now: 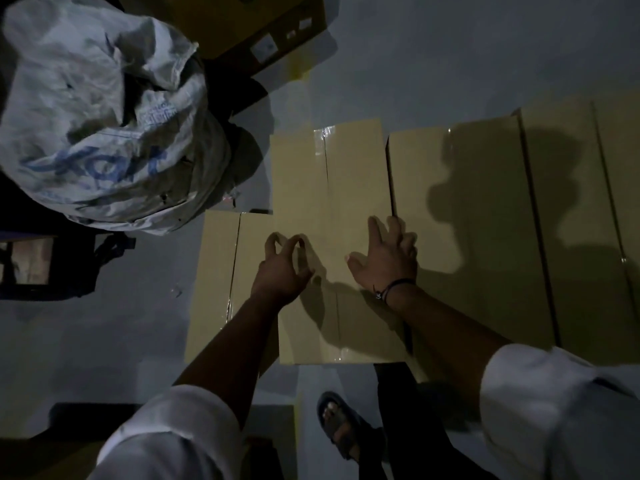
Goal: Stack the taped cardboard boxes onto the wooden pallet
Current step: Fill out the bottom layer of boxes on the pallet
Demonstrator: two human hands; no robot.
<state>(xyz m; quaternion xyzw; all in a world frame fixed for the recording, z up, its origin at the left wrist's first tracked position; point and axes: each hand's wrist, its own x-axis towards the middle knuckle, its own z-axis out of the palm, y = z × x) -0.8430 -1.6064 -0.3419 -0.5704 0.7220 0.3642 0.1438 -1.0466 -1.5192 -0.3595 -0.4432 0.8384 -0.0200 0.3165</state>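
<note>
Dim shot, looking straight down. Far left: big white woven sack (104,116) with blue print, slumped on something dark, nothing to do with the job. Next over, a lower box (218,271) with a taped seam, tucked against the left side of the middle box (349,174).

Left hand (282,268) on top of that middle box, fingers arched into a claw, tips on the cardboard, gripping nothing. Right hand (388,258) spread wide at the same box's right edge, fingertips reaching toward the dark gap beside the neighbour box (457,202). Can't tell if hooked over the edge or just resting there. Further right, more boxes (561,202) packed side by side. No pallet visible anywhere, so can't say whether under this lot or out of frame.

Handling guess: stiff corrugated card, flat faces, glossy tape (325,140) down the seam, so probably slick on top and no good for pinching. Weight unknown from here, so worth treating as heavy. Best bet: palms on two opposite side walls, or fingers under the bottom edges, not on the lid. Tight against the neighbours, so likely needs sliding or tipping out first to get fingers in. Also worth minding the sandalled foot (337,424) just below the near edge.
</note>
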